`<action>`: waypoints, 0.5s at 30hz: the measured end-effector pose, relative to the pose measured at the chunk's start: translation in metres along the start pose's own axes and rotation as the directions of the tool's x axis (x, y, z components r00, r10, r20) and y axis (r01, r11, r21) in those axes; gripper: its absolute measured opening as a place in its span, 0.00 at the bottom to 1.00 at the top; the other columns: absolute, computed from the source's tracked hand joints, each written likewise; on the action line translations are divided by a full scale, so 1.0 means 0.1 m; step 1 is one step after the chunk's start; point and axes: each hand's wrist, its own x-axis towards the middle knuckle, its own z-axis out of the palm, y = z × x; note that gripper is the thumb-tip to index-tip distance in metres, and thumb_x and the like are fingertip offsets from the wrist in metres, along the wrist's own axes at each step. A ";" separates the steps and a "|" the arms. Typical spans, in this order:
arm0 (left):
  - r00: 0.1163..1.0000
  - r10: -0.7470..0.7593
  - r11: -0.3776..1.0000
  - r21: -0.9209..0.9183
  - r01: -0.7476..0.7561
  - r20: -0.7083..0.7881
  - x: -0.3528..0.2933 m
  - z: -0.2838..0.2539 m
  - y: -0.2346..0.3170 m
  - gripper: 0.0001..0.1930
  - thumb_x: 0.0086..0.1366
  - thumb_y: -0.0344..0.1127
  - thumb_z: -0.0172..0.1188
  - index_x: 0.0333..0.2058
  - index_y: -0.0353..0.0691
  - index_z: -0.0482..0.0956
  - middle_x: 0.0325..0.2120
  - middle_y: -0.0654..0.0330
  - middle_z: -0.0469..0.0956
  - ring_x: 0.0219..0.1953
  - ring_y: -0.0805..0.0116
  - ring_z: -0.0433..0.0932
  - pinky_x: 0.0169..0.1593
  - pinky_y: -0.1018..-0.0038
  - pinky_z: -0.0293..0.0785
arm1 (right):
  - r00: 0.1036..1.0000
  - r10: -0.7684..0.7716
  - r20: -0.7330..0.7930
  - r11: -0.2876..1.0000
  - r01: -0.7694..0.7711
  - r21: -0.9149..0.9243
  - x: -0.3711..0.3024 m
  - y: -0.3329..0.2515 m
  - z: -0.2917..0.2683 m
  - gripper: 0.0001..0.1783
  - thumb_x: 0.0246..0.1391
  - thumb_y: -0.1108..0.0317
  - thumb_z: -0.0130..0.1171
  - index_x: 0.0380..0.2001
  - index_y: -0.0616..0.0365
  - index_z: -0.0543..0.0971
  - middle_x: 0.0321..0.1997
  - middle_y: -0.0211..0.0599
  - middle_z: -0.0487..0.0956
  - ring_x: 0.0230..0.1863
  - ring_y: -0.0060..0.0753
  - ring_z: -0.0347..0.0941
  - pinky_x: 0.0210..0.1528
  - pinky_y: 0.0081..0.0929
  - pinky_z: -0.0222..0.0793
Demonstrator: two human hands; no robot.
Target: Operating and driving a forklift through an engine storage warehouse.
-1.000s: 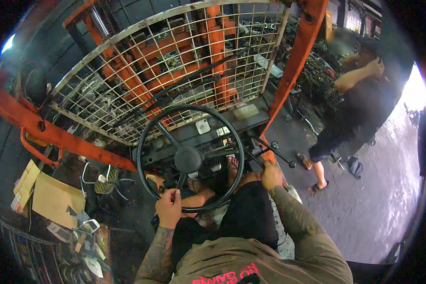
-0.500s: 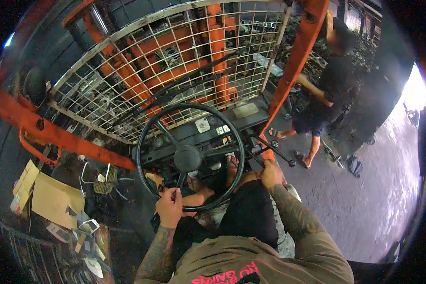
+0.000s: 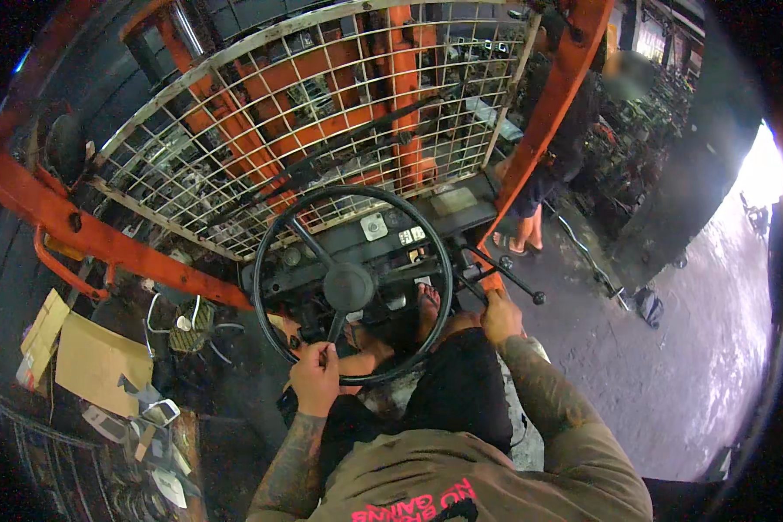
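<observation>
Two hands are curled closed: the left hand (image 3: 315,378) grips the steering wheel (image 3: 348,287) at its lower-left rim, while the right hand (image 3: 501,317), beyond the opposite rim, wraps what seems a lever (image 3: 473,291), its end hidden. That lever slants forward and left. Pink lettering (image 3: 455,494) marks the brown shirt (image 3: 409,461).

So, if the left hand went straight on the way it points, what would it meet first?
The left hand would likely meet the steering wheel's lower spoke, though depth is unclear.
</observation>
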 end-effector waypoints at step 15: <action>0.998 -0.028 0.999 0.018 0.028 0.048 0.01 -0.04 0.11 0.10 0.70 0.40 0.66 0.37 0.38 0.83 0.22 0.55 0.81 0.24 0.56 0.82 0.29 0.62 0.74 | 0.989 0.125 -0.083 0.925 -0.147 -0.351 0.20 -0.33 -0.32 0.22 0.50 0.60 0.62 0.50 0.45 0.87 0.71 0.65 0.68 0.73 0.70 0.62 0.72 0.69 0.52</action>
